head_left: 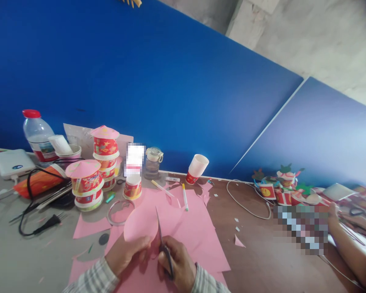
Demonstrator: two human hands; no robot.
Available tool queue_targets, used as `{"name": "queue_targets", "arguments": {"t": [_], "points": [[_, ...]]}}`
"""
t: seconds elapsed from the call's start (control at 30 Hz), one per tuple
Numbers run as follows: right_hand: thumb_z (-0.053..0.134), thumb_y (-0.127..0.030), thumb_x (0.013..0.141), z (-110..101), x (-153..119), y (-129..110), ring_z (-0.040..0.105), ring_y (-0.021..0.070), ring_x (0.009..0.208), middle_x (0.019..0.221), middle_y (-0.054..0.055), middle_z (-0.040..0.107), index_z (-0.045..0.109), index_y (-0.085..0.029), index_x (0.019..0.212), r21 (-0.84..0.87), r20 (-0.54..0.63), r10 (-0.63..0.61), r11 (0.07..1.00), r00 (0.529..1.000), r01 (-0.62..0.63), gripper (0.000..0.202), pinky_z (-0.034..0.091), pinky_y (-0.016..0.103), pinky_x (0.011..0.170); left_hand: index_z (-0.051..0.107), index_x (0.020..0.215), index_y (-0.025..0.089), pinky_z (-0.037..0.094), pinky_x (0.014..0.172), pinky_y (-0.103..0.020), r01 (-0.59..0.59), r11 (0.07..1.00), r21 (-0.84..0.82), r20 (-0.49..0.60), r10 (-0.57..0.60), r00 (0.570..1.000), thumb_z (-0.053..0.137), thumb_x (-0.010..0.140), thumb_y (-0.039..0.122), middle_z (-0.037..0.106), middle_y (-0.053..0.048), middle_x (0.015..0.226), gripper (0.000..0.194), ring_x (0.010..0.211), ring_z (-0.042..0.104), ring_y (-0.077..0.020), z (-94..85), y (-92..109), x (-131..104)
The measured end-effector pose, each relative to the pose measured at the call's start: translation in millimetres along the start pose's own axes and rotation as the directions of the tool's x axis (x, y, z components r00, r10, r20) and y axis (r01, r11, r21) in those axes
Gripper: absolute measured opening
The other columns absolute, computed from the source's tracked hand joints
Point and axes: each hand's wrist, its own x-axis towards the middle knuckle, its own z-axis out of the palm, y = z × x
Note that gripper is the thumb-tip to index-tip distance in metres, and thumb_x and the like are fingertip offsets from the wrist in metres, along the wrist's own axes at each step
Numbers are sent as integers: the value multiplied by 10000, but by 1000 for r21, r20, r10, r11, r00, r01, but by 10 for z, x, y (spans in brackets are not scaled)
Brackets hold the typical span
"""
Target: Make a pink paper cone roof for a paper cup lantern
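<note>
My left hand (126, 253) pinches a pink paper disc (140, 226) with a rounded edge, raised above the table. In my right hand (180, 262) is a pair of scissors (167, 253), its fingers wrapped round the dark handles. The blades point away from me, along the right edge of the paper disc. Beneath both hands lie large pink paper sheets (198, 240). Beyond the disc, a roll of clear tape (109, 215) rests flat on the paper, near a red-and-white paper cup (132, 188).
Stacked paper-cup towers with pink cone tops (87, 179) stand at left, near a black plug (50, 223) and a water bottle (41, 138). Markers (185, 198) lie on the sheets. A white paper cup (198, 165) stands behind. At right is another person's arm (349, 254).
</note>
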Motion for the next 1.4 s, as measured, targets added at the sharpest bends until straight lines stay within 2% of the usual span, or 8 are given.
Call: {"name": "queue_targets", "arguments": {"t": [0.3,0.73,1.0,1.2,1.4], "points": [[579,-565,699,5,-24,-40,436,79,375,467,-49,509,589,-153,881,-14,18,-34,999,999,34,451,337,163,396,552,323,205,269,294,-233,15,1000,-24,14,-14,1000,651,436,499,494,27,234,330,261,417,-113,6,52,-20],[573,-547,718,-21,-25,21,449,79,382,476,-46,526,574,-170,896,-47,22,-25,999,999,26,417,339,151,392,570,370,200,256,296,-230,13,1000,-24,27,-12,1000,657,457,482,493,37,235,307,260,405,-108,-65,13,-8],[589,-537,705,-16,-22,18,460,87,380,470,-53,519,549,-181,804,-32,11,1,1000,1000,-1,371,344,154,390,556,372,205,290,317,-240,21,1000,7,42,-21,999,645,462,485,499,45,262,307,281,411,-112,-150,-7,20],[581,-517,720,-15,-26,17,442,84,373,456,-64,505,546,-181,813,-51,5,9,999,1000,-8,351,334,154,391,538,359,210,280,318,-247,-4,1000,22,12,3,1000,646,465,464,481,49,256,295,281,415,-118,-185,39,13],[582,-500,723,-17,-26,11,436,89,367,454,-67,497,553,-178,841,-49,-3,19,999,1000,-19,344,341,162,383,514,345,219,285,307,-244,-61,998,2,-70,61,996,656,434,435,463,70,275,273,265,393,-103,-195,46,47]]}}
